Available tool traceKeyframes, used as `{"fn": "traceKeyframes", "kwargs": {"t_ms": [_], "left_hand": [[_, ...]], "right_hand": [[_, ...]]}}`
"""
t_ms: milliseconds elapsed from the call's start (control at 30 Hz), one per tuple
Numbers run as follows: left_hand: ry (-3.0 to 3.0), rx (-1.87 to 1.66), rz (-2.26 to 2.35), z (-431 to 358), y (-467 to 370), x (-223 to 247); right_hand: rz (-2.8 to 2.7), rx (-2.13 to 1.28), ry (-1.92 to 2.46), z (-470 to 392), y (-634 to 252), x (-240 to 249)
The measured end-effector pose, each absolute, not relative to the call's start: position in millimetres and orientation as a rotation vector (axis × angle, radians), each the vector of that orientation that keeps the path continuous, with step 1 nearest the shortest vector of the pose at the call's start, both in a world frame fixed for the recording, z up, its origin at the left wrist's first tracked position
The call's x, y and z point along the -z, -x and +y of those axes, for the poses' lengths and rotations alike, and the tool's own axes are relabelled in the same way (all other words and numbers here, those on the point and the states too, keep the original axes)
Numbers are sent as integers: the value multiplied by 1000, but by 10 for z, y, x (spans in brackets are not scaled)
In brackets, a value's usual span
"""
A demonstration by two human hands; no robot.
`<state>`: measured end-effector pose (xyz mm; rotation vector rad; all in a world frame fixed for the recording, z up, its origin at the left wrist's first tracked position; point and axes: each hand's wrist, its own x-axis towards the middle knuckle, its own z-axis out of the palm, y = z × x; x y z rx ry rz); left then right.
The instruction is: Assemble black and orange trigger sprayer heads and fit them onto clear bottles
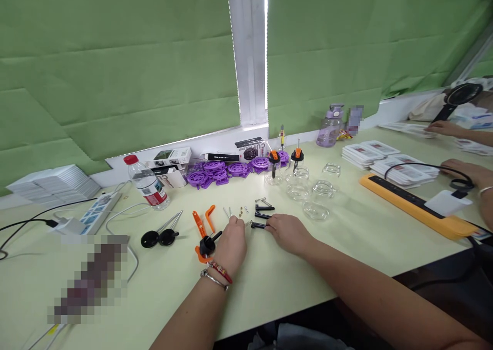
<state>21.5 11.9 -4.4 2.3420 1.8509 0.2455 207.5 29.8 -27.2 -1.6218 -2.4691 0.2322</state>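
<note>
My right hand is closed on the end of a small black plastic stem. My left hand, wearing bracelets, has its fingers closed close to the table; what they hold, if anything, is hidden. Beside its fingertips is a coil spring. Two similar black stems lie just beyond, next to more springs. Thin metal pins and tiny brass-coloured pieces are past my left fingers. Orange levers and a black suction-type base sit left of that hand.
Clear glass cups stand right of centre, behind my right hand. Purple plastic parts line the back. A water bottle, black discs with rods and a yellow power strip flank the area. Another person's hand is at right.
</note>
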Motion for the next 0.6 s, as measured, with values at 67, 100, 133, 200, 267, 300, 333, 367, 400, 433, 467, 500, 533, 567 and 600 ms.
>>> {"fn": "traceKeyframes", "kwargs": {"t_ms": [67, 100, 133, 200, 267, 300, 333, 367, 400, 433, 467, 500, 533, 567, 600], "left_hand": [[-2338, -232, 1853, 113, -219, 28], [-2339, -232, 1854, 111, -220, 23], [-2342, -236, 1855, 111, -219, 21], [-2347, -238, 1857, 114, -216, 24], [-2349, -232, 1860, 121, -213, 31], [-2349, -226, 1860, 124, -212, 34], [-2348, -220, 1859, 127, -212, 34], [-2346, -216, 1857, 128, -213, 33], [-2345, -213, 1856, 127, -214, 28], [-2343, -211, 1857, 125, -216, 22], [-2342, -207, 1857, 122, -218, 14], [-2340, -202, 1858, 118, -220, 6], [-2339, -197, 1859, 115, -221, -1], [-2337, -190, 1862, 112, -222, -6], [-2334, -183, 1863, 112, -222, -7]], "right_hand": [[-2465, -257, 1612, 283, -2078, 248], [-2464, -268, 1605, 276, -2080, 235], [-2464, -277, 1596, 269, -2082, 222], [-2463, -295, 1578, 261, -2084, 205], [-2450, -320, 1580, 263, -2084, 201], [-2440, -336, 1592, 266, -2083, 203], [-2430, -349, 1606, 270, -2081, 206], [-2424, -358, 1618, 274, -2078, 209], [-2422, -359, 1625, 277, -2075, 212], [-2423, -352, 1631, 279, -2072, 213], [-2428, -338, 1633, 280, -2069, 215], [-2435, -320, 1634, 280, -2066, 217], [-2445, -301, 1631, 281, -2065, 220], [-2456, -281, 1627, 284, -2064, 225], [-2466, -259, 1619, 288, -2063, 234]]}}
